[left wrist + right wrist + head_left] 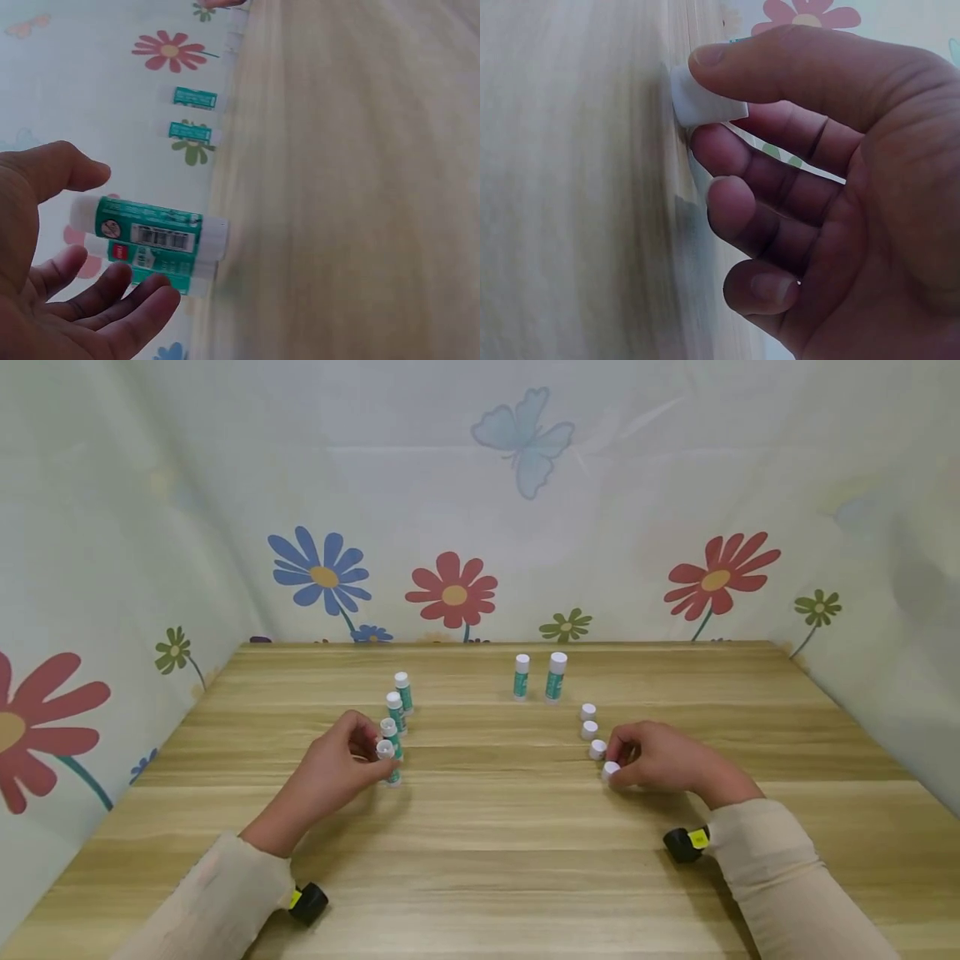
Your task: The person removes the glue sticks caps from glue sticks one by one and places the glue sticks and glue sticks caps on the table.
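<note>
Four green-and-white glue sticks stand in a row left of centre; the nearest glue stick [389,763] [150,225] has its top open. My left hand [372,762] [131,236] reaches round it, thumb on one side and fingers on the other; the left wrist view shows gaps, with no grip. To the right lies a row of small white caps [589,729]. The nearest white cap [610,770] [709,105] is pinched between the thumb and forefinger of my right hand [619,766] [699,97], low on the table.
Two capped glue sticks [556,675] stand upright near the back, right of centre. The wooden table [480,860] is walled on three sides by a flower-printed cloth [450,585]. A black-and-yellow camera [686,842] sits on each wrist.
</note>
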Demonstrator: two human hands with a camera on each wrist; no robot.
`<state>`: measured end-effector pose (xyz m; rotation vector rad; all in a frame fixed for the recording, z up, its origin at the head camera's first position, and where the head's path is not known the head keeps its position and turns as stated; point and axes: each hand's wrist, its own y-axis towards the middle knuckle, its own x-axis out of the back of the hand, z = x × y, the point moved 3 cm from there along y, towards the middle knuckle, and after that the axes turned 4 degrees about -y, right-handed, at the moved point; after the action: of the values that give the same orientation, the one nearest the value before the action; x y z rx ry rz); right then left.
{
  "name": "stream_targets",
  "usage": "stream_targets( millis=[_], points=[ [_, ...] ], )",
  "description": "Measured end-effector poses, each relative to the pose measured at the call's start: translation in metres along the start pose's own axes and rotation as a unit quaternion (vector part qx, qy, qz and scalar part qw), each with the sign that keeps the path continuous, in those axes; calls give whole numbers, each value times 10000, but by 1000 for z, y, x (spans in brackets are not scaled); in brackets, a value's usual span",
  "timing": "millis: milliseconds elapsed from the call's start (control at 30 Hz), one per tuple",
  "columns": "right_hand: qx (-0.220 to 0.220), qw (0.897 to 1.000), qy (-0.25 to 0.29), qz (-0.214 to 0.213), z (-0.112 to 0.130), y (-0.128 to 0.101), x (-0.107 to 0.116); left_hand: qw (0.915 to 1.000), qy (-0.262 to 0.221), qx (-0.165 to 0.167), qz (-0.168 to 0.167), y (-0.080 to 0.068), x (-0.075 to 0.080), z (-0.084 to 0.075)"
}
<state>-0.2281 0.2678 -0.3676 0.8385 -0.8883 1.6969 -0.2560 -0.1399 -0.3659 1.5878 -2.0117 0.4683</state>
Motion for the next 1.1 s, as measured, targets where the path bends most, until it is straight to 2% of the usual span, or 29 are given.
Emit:
stream_targets(
  millis=[167,367,567,700,867,967,1100],
  points=[
    [-58,10000,56,28,1,-1,1,9993,72,-274,-230,-5,7,-14],
    [-65,9999,83,73,1,-1,4,9933,139,-910,-698,-9,12,-36],
    [8,9997,196,129,2,-4,4,9876,-181,-1422,-633,-1,8,-59],
    [-54,9995,260,148,0,-5,2,9854,-461,-1564,-482,9,-4,-73],
    [15,9995,302,129,-1,-5,1,9849,-612,-1579,-349,22,-25,-87],
    [43,9994,314,109,-1,-4,2,9853,-740,-1519,-257,33,-41,-94],
    [59,9995,294,121,-1,-4,2,9877,-981,-1213,-111,46,-63,-98]
  ],
)
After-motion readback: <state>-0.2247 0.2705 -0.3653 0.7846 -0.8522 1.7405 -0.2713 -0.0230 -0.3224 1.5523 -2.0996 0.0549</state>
